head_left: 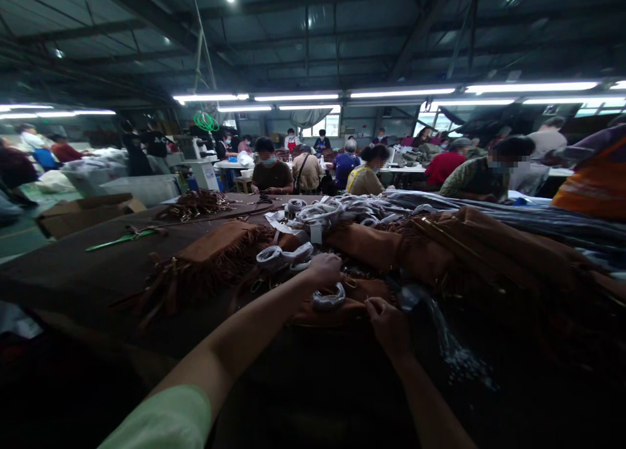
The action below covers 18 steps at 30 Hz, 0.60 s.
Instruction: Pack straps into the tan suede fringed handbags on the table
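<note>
A brown suede-like bag (337, 313) lies in front of me near the table's front edge. Over its far side reaches my left hand (327, 270), fingers curled closed; what they hold is hidden. At the bag's right side my right hand (388, 325) has thumb and finger pinched together, on something too small to make out. A plastic-wrapped loop of strap (328, 298) rests on the bag between my hands. Just left of my left hand is another wrapped strap (281, 257), with metal clasps beside it.
Fringed brown bags lie left (215, 244) and behind (366, 244); more are piled at right (489, 247). Grey wrapped straps (342, 208) run along the back. Thin clear strands (454, 351) lie right of my right hand. Green-handled scissors-like tool (120, 239) lies far left. People sit opposite.
</note>
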Available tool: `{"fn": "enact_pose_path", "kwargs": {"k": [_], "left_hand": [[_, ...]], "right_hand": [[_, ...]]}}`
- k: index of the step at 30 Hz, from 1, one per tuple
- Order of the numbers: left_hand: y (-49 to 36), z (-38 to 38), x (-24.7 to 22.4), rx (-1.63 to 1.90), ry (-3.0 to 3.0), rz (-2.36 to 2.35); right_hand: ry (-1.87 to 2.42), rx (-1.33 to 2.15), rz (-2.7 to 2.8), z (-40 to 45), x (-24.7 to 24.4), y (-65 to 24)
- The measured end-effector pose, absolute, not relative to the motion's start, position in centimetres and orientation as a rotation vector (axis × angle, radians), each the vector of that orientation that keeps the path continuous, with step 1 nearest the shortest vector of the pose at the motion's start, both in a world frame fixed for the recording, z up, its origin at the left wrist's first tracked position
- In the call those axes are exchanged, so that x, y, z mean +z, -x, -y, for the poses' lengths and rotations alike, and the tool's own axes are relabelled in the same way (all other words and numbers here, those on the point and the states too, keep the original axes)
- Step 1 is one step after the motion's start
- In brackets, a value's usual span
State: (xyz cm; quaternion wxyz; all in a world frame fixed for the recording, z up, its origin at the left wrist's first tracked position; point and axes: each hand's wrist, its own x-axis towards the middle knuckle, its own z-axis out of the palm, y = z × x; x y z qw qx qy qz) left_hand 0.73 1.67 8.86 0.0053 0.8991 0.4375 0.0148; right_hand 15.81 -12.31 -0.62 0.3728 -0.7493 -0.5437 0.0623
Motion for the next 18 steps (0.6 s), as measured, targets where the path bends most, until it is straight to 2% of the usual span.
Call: {"fn": "enact_pose_path", "kwargs": {"k": [3,7,10,13,16,18], "left_hand": [[-2.5,-2.7,7.9,-0.156,-2.661,-1.360],[-2.7,-3.6,7.1,-0.136,-2.558,-1.410],[-2.4,-3.3,7.4,-0.036,-2.605,-1.342],[-2.8,-2.1,7.5,0.207,-2.658,-1.286],[-3.7,-0.5,6.4,0.496,-2.712,-1.151],[-4.1,0.3,5.2,0.558,-2.718,-1.033]], "right_hand": [[2.002,0.141,1.432,12.4,0.7,-15.4],[2.066,0.160,1.437,12.4,1.8,-15.0],[2.097,0.159,1.395,12.3,1.7,-14.7],[2.133,0.153,1.343,12.2,1.2,-14.5],[2.120,0.129,1.341,12.2,0.9,-14.5],[2.073,0.148,1.361,12.2,0.8,-14.7]]}}
